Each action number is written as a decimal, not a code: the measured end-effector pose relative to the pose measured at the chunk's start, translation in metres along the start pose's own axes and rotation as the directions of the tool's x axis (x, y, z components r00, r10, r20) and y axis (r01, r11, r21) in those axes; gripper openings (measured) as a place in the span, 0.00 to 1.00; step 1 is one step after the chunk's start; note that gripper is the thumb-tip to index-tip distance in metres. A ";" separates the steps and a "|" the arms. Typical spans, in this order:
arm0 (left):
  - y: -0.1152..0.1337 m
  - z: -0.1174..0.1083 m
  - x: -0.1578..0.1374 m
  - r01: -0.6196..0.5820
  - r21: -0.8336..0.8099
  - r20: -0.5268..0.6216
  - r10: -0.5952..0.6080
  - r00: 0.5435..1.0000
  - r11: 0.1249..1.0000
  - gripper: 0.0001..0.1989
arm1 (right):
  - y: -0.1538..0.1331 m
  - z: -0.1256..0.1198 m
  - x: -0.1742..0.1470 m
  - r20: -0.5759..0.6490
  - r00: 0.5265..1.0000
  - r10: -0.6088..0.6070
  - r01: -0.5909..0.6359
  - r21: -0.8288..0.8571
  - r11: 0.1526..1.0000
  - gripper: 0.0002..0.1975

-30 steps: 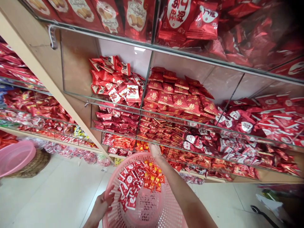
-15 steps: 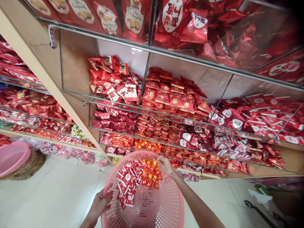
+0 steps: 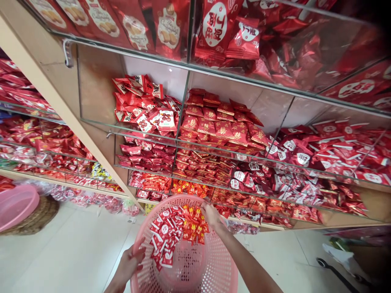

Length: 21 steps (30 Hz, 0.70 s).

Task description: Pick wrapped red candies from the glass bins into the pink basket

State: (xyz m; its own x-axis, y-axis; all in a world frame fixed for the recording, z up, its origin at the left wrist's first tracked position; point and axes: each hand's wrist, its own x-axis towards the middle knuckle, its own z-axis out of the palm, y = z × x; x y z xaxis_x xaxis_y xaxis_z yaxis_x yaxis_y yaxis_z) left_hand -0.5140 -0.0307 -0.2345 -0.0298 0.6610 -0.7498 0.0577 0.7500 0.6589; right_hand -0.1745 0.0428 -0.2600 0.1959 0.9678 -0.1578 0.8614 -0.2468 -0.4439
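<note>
The left rim of the pink perforated basket point(image 3: 218, 254) is clasped by the left hand point(image 3: 128, 262), its grip curled over the edge. The right hand point(image 3: 212, 217) is placed at the far right rim, beside orange-red candy packets point(image 3: 194, 228); whether anything is pinched in its grip cannot be told. Red-and-white packets point(image 3: 166, 234) are heaped alongside these inside the basket, which is positioned before packet-filled shelves point(image 3: 97, 81), over the tiled floor point(image 3: 76, 248).

The left hand point(image 3: 130, 262) grips the pink basket point(image 3: 224, 256) at nine o'clock. The right hand point(image 3: 214, 218) is at one o'clock, beside orange packets point(image 3: 194, 228).
</note>
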 end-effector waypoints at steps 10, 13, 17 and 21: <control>-0.014 0.000 0.006 -0.049 -0.022 -0.053 0.048 0.997 0.999 0.28 | -0.030 -0.018 0.042 -0.050 0.992 0.114 -0.117 -0.066 0.991 0.11; -0.017 0.001 0.008 -0.035 -0.023 -0.034 0.035 0.999 0.999 0.28 | -0.040 -0.009 0.069 -0.040 0.978 0.204 -0.205 -0.033 0.978 0.13; -0.023 0.001 0.014 -0.066 -0.026 -0.084 0.064 0.994 0.997 0.26 | -0.047 0.007 0.098 -0.036 0.951 0.308 -0.309 -0.013 0.951 0.20; -0.025 0.001 0.017 -0.075 -0.033 -0.086 0.072 0.994 0.997 0.27 | -0.046 0.021 0.111 -0.052 0.933 0.355 -0.356 -0.015 0.934 0.23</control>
State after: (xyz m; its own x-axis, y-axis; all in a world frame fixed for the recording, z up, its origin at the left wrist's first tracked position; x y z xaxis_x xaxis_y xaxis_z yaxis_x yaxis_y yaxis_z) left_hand -0.5155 -0.0387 -0.2638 -0.1117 0.7129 -0.6923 0.0268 0.6986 0.7150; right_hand -0.2023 0.1604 -0.2758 0.5131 0.8185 -0.2586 0.7421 -0.5744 -0.3456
